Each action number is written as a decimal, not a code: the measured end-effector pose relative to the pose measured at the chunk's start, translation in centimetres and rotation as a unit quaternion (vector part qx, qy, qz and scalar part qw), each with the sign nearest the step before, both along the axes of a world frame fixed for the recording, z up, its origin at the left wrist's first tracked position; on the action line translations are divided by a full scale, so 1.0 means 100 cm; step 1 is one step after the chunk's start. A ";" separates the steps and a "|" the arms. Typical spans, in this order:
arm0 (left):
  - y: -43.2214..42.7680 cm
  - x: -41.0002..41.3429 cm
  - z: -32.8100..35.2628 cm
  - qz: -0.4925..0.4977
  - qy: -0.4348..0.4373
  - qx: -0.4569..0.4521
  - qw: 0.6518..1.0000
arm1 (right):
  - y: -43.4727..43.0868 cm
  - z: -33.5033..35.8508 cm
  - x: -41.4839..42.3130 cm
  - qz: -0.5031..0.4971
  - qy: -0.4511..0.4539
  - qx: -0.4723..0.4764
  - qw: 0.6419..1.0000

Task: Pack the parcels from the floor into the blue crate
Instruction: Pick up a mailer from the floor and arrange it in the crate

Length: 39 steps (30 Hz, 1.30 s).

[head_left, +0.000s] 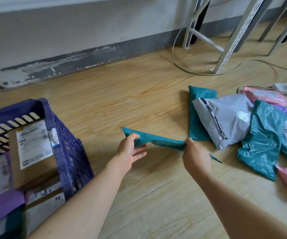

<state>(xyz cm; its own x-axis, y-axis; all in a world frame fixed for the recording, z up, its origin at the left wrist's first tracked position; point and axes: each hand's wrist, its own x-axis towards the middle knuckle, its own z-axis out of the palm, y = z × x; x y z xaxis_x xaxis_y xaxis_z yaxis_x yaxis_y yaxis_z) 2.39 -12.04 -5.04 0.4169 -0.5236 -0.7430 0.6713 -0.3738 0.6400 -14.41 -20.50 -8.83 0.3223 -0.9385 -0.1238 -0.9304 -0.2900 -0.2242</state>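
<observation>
A flat teal parcel (160,139) is held just above the floor (139,100), right of the blue crate (70,152). The grip of the left hand (130,150) holds its left end; the right hand (197,156) pinches its right end

**Parcels: where each lies**

Left: blue crate (67,135), perforated walls, upright on the floor. Inside it are labelled cardboard boxes (34,152) and a purple mailer (1,204).

Centre: flat teal mailer (160,140) held off the floor, left hand (130,150) pinching one end, right hand (196,156) the other.

Right: a pile on the floor. Grey mailer (225,119) lies over a folded teal parcel (196,100), with a crumpled teal bag (268,135) beside it and pink mailers (266,95) at the edges.
</observation>
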 end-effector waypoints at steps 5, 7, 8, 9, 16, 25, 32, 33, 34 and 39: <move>0.033 0.005 0.045 -0.081 -0.063 -0.023 0.994 | 0.010 0.049 0.005 -0.001 -0.035 -0.013 0.999; 0.048 0.009 0.066 -0.151 -0.134 -0.015 0.979 | 0.013 0.073 0.005 0.015 -0.039 -0.031 0.999; 0.056 0.013 0.077 -0.192 -0.182 -0.004 0.964 | 0.014 0.087 0.005 0.019 -0.042 -0.042 0.998; 0.063 0.016 0.088 -0.237 -0.232 0.010 0.943 | 0.016 0.100 0.004 0.021 -0.047 -0.050 0.997; 0.101 0.017 0.167 -0.382 -0.497 0.079 0.775 | 0.056 0.195 0.015 0.020 -0.118 -0.072 0.990; 0.177 0.006 0.223 -0.241 -0.614 0.119 0.742 | 0.149 0.249 0.044 -0.014 -0.283 -0.050 0.958; 0.241 0.020 0.243 -0.146 -0.806 0.120 0.561 | 0.202 0.273 0.083 0.102 -0.321 -0.051 0.940; 0.248 0.026 0.242 -0.126 -0.809 0.126 0.560 | 0.210 0.275 0.089 0.125 -0.325 -0.055 0.936; 0.257 0.030 0.240 -0.109 -0.812 0.133 0.557 | 0.218 0.277 0.096 0.145 -0.329 -0.060 0.931; 0.293 0.058 0.225 -0.121 -0.830 0.187 0.510 | 0.245 0.270 0.138 0.230 -0.326 -0.071 0.914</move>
<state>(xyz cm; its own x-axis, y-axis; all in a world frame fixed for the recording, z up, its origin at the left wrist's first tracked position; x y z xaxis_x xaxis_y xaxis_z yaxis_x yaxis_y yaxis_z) 8.14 17.27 17.50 0.5917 -0.6596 0.4634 -0.7757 -0.6225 0.1044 -0.58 4.00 18.19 0.6482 -0.6773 0.3479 -0.3860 -0.6862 -0.6166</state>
